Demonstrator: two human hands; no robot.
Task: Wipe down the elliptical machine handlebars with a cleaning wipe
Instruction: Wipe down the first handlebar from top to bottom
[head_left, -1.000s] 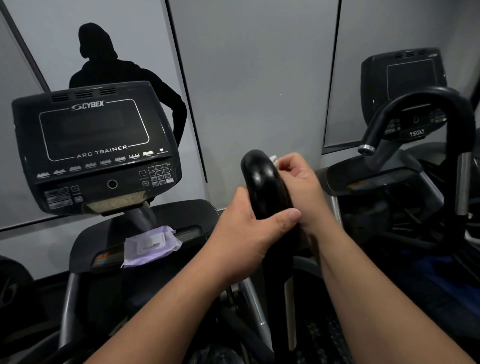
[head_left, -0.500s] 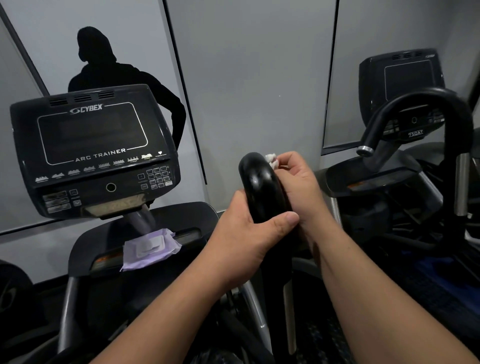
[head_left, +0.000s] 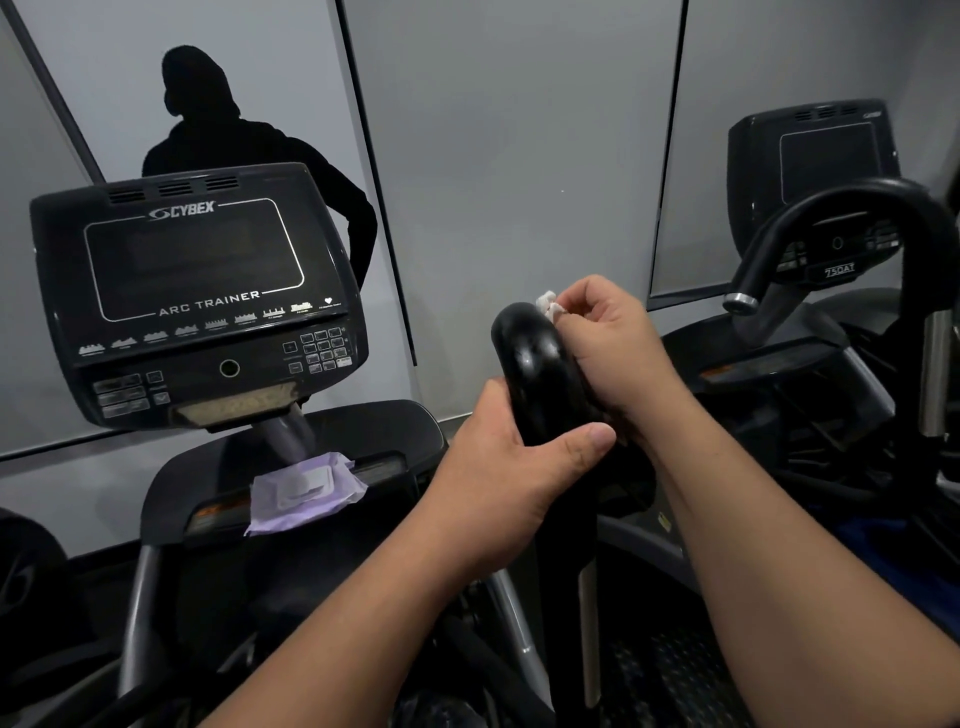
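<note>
The left hand (head_left: 511, 470) grips the black handlebar (head_left: 537, 382) below its curved top, thumb across the front. The right hand (head_left: 605, 345) presses a bunched white wipe (head_left: 548, 304) against the handlebar's upper right side, fingers closed on it. A purple wipe pack (head_left: 304, 491) lies on the console ledge (head_left: 410, 421), left of the hands.

Most of the white wipe (head_left: 546, 303) was hidden inside the right hand (head_left: 605, 343), and the black handlebar (head_left: 540, 384) hid the left hand's (head_left: 511, 483) fingers.

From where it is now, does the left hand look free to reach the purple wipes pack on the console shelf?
Probably yes, once it lets go: the left hand grips the handlebar, and nothing lies between it and the wipes pack.
</note>
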